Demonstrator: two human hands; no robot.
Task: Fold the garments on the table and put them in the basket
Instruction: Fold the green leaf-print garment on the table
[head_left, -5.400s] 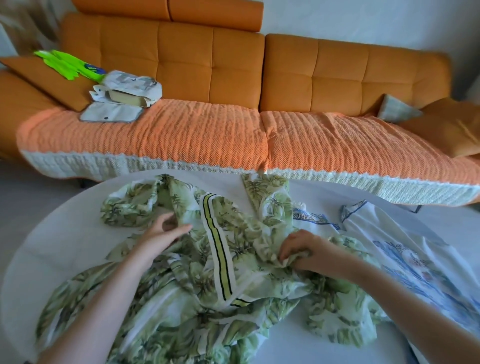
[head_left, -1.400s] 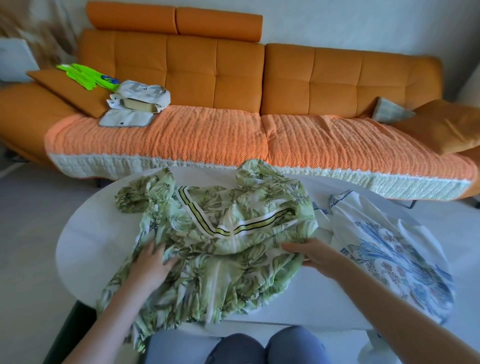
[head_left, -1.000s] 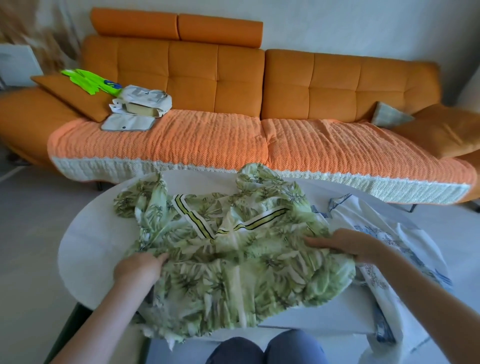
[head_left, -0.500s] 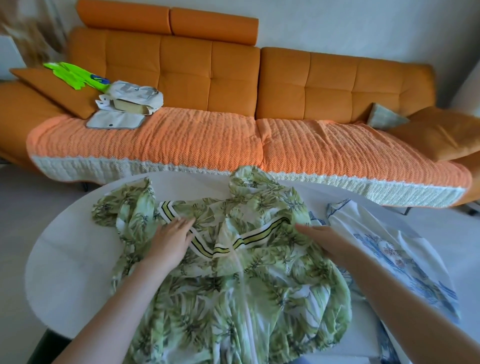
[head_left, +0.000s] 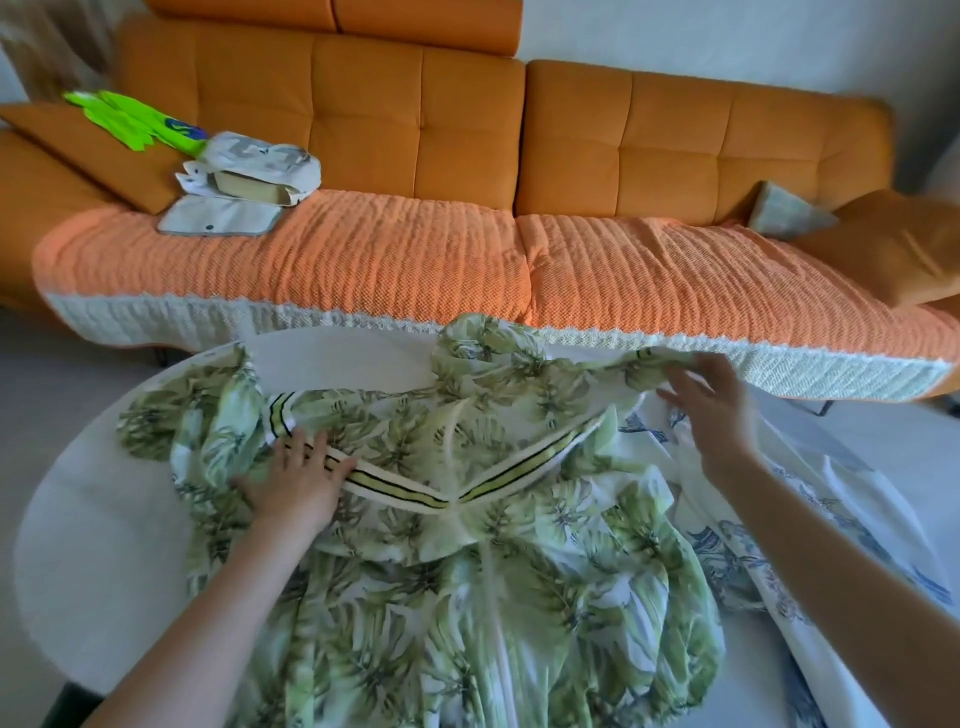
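While my left hand (head_left: 296, 483) presses flat on the shirt (head_left: 467, 571), my right hand (head_left: 711, 400) is at its raised sleeve (head_left: 641, 364), grip unclear. Looks thin, limp: take hold at seams.

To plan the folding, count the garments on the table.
2: a green leaf-print garment across the middle of the round white table, and a white blue-patterned garment on its right side. Others may be hidden.

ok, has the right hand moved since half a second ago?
Yes. The right hand has gone farther out and rightward, from the striped trim of the green shirt to near the white edge of the sofa cover, lifting a sleeve.
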